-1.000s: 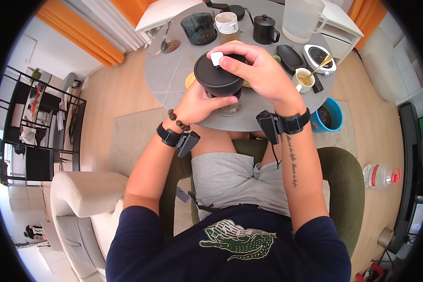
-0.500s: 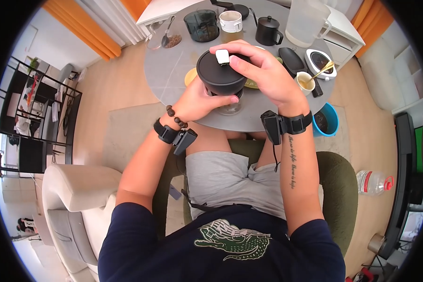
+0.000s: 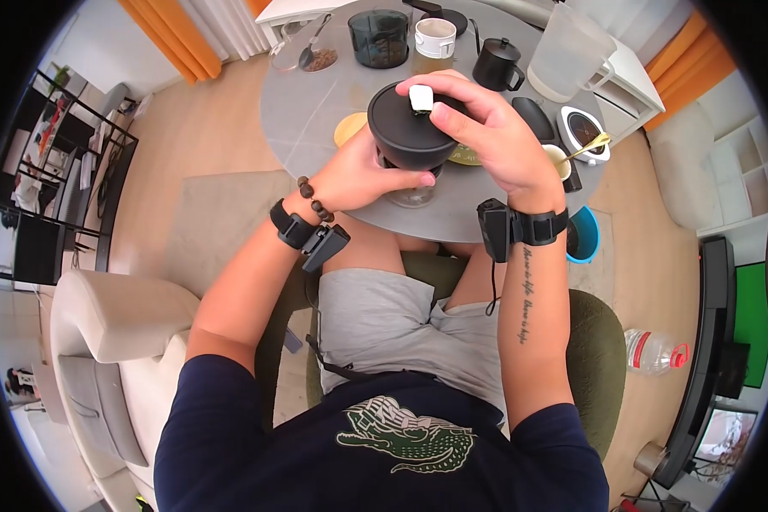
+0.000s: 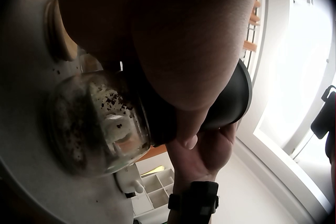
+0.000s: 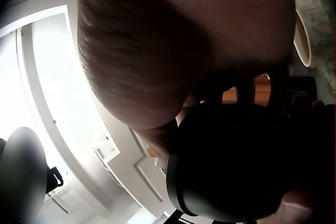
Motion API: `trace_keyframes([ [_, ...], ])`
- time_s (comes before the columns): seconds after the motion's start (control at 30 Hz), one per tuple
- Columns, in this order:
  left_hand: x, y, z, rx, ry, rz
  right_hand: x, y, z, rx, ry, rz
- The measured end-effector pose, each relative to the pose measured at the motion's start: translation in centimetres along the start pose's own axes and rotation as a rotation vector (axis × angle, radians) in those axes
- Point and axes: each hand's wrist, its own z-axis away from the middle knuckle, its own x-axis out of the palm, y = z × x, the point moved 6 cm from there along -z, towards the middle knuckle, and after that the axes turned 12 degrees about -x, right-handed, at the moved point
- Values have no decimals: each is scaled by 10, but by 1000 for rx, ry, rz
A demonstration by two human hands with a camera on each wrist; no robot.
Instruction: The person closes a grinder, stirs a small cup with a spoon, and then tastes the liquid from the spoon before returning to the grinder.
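Note:
Both hands are on what looks like a coffee grinder [image 3: 410,141], with a round black top and a white knob [image 3: 421,98]. My left hand [image 3: 354,175] grips the body below the top, thumb across the near side. From the right and above, my right hand [image 3: 508,149] holds the top, its thumb and index finger beside the knob. The left wrist view shows the clear glass jar [image 4: 107,134] underneath, with dark specks inside. The right wrist view shows the black top [image 5: 226,166] in deep shadow under the right palm.
A dark see-through container [image 3: 379,38], a white-rimmed cup [image 3: 435,36], a black pot [image 3: 497,64] and a clear pitcher [image 3: 567,55] stand toward the back. At right are a small cup [image 3: 555,160] with a gold spoon [image 3: 589,147] and a white-rimmed device [image 3: 595,147]. A blue bucket [image 3: 584,237] is on the floor.
The head view has shifted, and the hands and grinder appear slightly farther right in it. Both hands keep the same hold, and the knob stays by the right thumb.

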Motion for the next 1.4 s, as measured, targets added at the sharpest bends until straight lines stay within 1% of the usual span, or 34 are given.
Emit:
trace_keyframes([
  [0.13,0,3,1,5,4,14,-1,2,-1,-26,-10,13],
  [0.37,1,0,0,-7,-19,68,-2,3,-1,-2,-10,-5],
  [0.63,2,2,0,4,-23,43,0,3,2,18,43,-41],
  [1.0,2,2,1,38,-16,30,2,3,5,1,99,-13],
  [1.07,3,0,0,-15,-43,56,1,3,7,4,108,2],
  [1.17,4,1,2,4,-42,58,1,1,7,-7,102,62],
  [1.23,3,-2,2,10,-60,47,3,4,7,29,59,39],
  [1.27,3,-5,2,-20,-50,40,2,2,6,25,31,64],
  [1.3,3,-8,1,-52,-40,32,-1,2,5,36,42,75],
  [1.37,4,-10,2,-58,-46,59,0,0,1,-13,-77,111],
  [1.4,4,-11,2,-60,-29,62,0,0,-1,-43,-94,99],
])
